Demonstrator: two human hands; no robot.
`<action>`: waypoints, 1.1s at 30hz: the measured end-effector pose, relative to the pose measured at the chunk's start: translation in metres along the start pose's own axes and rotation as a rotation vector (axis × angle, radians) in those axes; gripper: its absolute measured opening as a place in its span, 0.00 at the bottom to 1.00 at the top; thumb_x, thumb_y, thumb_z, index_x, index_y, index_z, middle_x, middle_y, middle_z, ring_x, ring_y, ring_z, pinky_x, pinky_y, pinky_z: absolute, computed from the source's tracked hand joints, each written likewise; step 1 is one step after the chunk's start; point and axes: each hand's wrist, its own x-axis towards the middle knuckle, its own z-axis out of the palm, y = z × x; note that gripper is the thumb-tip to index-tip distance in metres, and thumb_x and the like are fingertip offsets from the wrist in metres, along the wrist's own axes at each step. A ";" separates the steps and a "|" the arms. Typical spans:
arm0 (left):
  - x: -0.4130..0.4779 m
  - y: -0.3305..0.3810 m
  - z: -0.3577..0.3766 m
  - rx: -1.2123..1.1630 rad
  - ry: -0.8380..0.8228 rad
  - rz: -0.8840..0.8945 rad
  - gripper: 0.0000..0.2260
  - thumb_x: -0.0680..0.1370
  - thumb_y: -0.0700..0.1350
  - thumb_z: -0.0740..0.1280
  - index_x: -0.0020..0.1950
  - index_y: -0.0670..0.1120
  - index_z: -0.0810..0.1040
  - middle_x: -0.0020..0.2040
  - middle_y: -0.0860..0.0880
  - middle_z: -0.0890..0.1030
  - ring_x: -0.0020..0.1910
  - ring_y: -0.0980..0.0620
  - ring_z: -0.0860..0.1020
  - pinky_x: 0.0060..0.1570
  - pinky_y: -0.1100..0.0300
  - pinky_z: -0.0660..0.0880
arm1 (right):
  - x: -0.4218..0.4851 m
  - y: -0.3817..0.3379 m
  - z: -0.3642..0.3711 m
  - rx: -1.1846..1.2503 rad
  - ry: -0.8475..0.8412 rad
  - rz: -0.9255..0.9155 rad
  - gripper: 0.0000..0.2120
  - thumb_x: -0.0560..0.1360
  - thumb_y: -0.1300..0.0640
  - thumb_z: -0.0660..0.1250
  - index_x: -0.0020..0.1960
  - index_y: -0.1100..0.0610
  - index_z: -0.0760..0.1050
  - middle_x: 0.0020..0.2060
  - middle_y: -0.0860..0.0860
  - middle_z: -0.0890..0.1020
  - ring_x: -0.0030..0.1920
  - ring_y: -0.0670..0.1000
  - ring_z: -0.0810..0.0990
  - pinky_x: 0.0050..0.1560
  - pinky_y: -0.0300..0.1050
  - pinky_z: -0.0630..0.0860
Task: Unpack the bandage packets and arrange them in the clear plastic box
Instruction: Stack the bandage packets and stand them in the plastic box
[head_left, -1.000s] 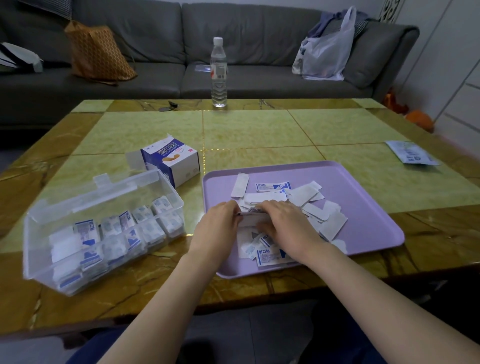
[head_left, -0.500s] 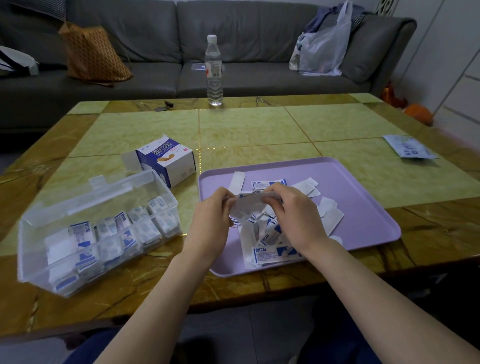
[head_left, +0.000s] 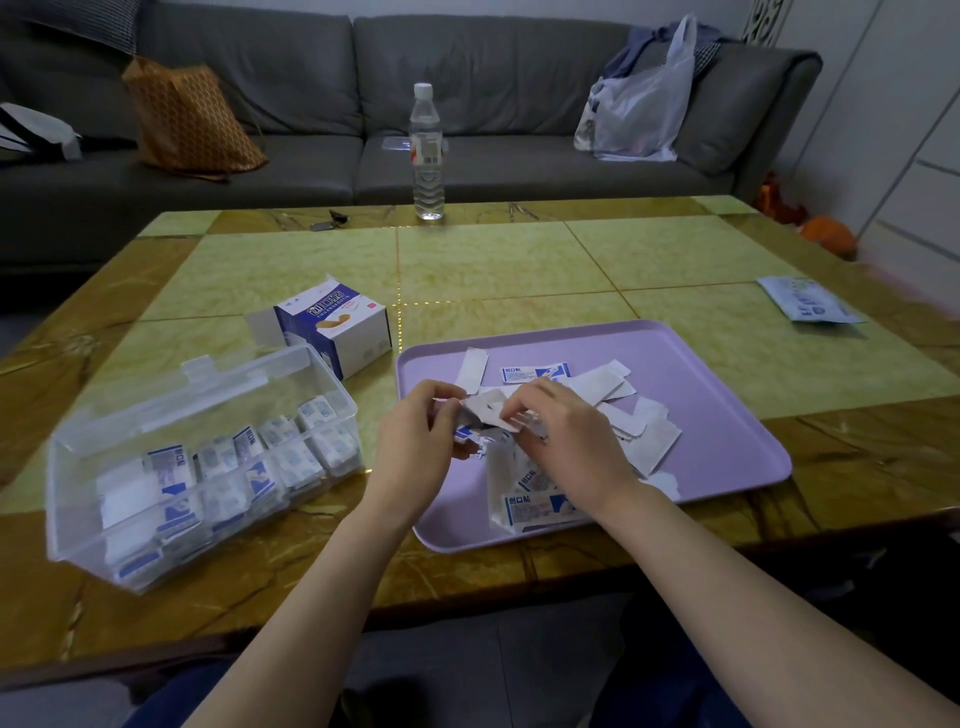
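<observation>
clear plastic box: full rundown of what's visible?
The clear plastic box is a transparent rectangular bin, top open, with a clear tab at its far rim. It sits on the table, skewed, left of the lilac tray and apart from it. Inside, blue-and-white bandage packets stand in rows. The bandage carton stands close behind its far corner.

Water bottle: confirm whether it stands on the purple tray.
No, the water bottle stands upright on the table, beyond the purple tray.

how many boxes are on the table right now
2. A clear plastic box sits at the front left of the table. A blue-and-white cardboard box stands just behind it, left of the purple tray. None looks hidden.
</observation>
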 end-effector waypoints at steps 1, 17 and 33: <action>0.000 0.000 0.000 -0.033 -0.013 -0.015 0.07 0.81 0.39 0.58 0.51 0.44 0.75 0.39 0.53 0.80 0.30 0.55 0.81 0.38 0.58 0.79 | 0.000 0.000 0.001 -0.031 -0.007 -0.015 0.08 0.69 0.64 0.71 0.46 0.55 0.77 0.44 0.48 0.79 0.43 0.52 0.79 0.37 0.42 0.72; -0.004 -0.005 -0.007 0.036 -0.011 0.006 0.07 0.79 0.40 0.61 0.55 0.48 0.69 0.44 0.45 0.79 0.42 0.49 0.78 0.36 0.62 0.75 | -0.001 -0.005 0.003 0.138 -0.132 -0.021 0.07 0.75 0.57 0.67 0.52 0.54 0.80 0.47 0.47 0.80 0.43 0.50 0.80 0.45 0.51 0.77; -0.002 -0.008 -0.009 0.265 0.183 0.152 0.11 0.80 0.35 0.55 0.58 0.42 0.74 0.50 0.45 0.77 0.46 0.49 0.74 0.40 0.65 0.72 | 0.006 -0.018 -0.013 0.525 0.117 0.343 0.07 0.78 0.62 0.60 0.45 0.52 0.69 0.42 0.55 0.79 0.43 0.56 0.80 0.46 0.57 0.78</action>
